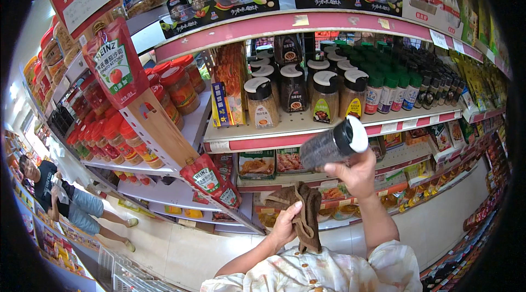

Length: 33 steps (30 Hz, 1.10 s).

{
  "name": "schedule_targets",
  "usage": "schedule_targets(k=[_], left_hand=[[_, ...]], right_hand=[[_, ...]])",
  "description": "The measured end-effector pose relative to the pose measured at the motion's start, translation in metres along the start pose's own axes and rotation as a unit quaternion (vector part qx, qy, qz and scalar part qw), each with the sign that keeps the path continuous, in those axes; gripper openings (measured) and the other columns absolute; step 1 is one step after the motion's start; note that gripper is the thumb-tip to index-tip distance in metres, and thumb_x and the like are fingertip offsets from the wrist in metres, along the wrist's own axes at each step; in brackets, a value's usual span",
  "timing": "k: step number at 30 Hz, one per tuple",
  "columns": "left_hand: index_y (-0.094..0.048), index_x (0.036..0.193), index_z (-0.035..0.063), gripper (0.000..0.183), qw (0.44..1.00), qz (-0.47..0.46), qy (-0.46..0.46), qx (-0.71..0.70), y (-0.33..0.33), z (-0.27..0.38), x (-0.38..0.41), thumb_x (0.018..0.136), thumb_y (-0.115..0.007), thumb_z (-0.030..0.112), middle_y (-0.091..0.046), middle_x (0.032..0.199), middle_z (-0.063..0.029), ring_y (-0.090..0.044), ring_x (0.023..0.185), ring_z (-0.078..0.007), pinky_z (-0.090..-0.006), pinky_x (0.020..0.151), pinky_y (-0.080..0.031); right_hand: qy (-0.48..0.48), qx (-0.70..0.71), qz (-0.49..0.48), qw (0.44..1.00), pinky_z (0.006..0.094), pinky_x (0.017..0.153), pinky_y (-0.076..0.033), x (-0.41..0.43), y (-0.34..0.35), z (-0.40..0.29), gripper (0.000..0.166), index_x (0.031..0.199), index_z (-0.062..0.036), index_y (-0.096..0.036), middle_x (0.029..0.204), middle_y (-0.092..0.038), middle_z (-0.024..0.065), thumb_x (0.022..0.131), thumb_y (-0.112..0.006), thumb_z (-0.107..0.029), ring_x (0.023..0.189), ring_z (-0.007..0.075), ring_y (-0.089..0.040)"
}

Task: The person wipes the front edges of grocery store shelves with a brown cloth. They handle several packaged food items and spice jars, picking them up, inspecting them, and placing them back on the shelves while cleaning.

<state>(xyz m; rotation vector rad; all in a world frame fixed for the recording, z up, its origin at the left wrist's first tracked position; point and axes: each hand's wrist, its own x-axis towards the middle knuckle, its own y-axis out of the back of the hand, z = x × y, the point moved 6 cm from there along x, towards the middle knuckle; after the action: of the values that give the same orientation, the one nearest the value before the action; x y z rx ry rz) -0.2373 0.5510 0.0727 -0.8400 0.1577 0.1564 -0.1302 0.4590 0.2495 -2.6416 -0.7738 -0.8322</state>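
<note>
My right hand (pixel 356 174) grips a clear seasoning jar (pixel 322 150) with dark contents and a black-and-white flip lid. The jar is tilted, its lid towards the upper right, in front of the shelf edge. Lower and to the left, my left hand (pixel 285 226) holds a bunched brown cloth (pixel 307 214) near my chest; cloth and jar are apart. Behind the jar, the middle shelf (pixel 230 133) carries similar flip-lid jars, among them a pale-filled jar (pixel 261 105), a dark-filled jar (pixel 293 88) and a green-labelled jar (pixel 325 98).
Green-capped shaker bottles (pixel 390 90) stand in rows to the right. Heinz ketchup pouches (pixel 117 63) hang on the shelf post (pixel 154 127). Red-lidded jars (pixel 178 86) fill the left shelves. A person (pixel 53 193) stands in the left aisle, near a grey plastic basket (pixel 127 271).
</note>
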Motion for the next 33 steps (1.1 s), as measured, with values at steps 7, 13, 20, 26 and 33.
schedule_targets(k=[7, 13, 20, 26, 33], left_hand=[[-0.042, 0.112, -0.0033, 0.046, 1.0, -0.01, 0.006, 0.008, 0.001, 0.007, -0.011, 0.083, -0.044, 0.032, -0.054, 0.1, -0.0159, -0.056, 0.085, -0.0263, -0.0376, 0.077, -0.046], [-0.043, 0.11, -0.0041, 0.046, 1.0, 0.015, -0.008, 0.009, 0.006, 0.022, -0.022, 0.082, -0.045, 0.032, -0.056, 0.095, -0.0161, -0.057, 0.082, -0.0257, -0.037, 0.076, -0.047], [-0.049, 0.103, -0.0053, 0.036, 0.999, 0.001, -0.01, -0.039, 0.009, 0.028, -0.025, 0.086, -0.043, 0.026, -0.059, 0.089, -0.0145, -0.058, 0.079, -0.0214, -0.0327, 0.072, -0.048], [-0.048, 0.105, -0.0042, 0.038, 1.0, -0.006, 0.009, -0.016, 0.003, 0.027, -0.024, 0.086, -0.042, 0.028, -0.058, 0.088, -0.0156, -0.058, 0.078, -0.0219, -0.033, 0.072, -0.048], [-0.046, 0.107, -0.0041, 0.039, 1.0, -0.006, 0.001, -0.01, 0.004, 0.031, -0.025, 0.086, -0.042, 0.029, -0.058, 0.089, -0.0165, -0.058, 0.08, -0.0241, -0.0348, 0.073, -0.048]], right_hand=[[0.264, -0.309, 0.057, 0.912, 0.0368, 0.067, -0.04, 0.057, -0.033, -0.028, 0.047, 0.093, 0.0018, -0.051, 0.08, -0.054, 0.0136, 0.055, -0.074, -0.016, 0.075, 0.0284, -0.05], [0.195, -0.385, 0.067, 0.899, 0.039, 0.068, -0.04, 0.067, -0.05, -0.005, 0.053, 0.098, 0.0055, -0.046, 0.082, -0.054, 0.0166, 0.058, -0.072, -0.017, 0.078, 0.0313, -0.05], [0.155, -0.479, 0.055, 0.862, 0.0384, 0.068, -0.042, 0.071, -0.063, 0.004, 0.061, 0.108, 0.0076, -0.041, 0.084, -0.054, 0.0172, 0.062, -0.069, -0.022, 0.08, 0.0312, -0.049], [0.182, -0.507, 0.063, 0.84, 0.0379, 0.069, -0.041, 0.068, -0.061, 0.012, 0.057, 0.107, 0.0104, -0.042, 0.084, -0.053, 0.0181, 0.066, -0.065, -0.022, 0.08, 0.0316, -0.049], [0.196, -0.524, 0.062, 0.826, 0.0365, 0.072, -0.039, 0.056, -0.068, 0.002, 0.054, 0.108, 0.0102, -0.042, 0.094, -0.044, 0.0189, 0.065, -0.065, -0.013, 0.083, 0.0311, -0.045]])
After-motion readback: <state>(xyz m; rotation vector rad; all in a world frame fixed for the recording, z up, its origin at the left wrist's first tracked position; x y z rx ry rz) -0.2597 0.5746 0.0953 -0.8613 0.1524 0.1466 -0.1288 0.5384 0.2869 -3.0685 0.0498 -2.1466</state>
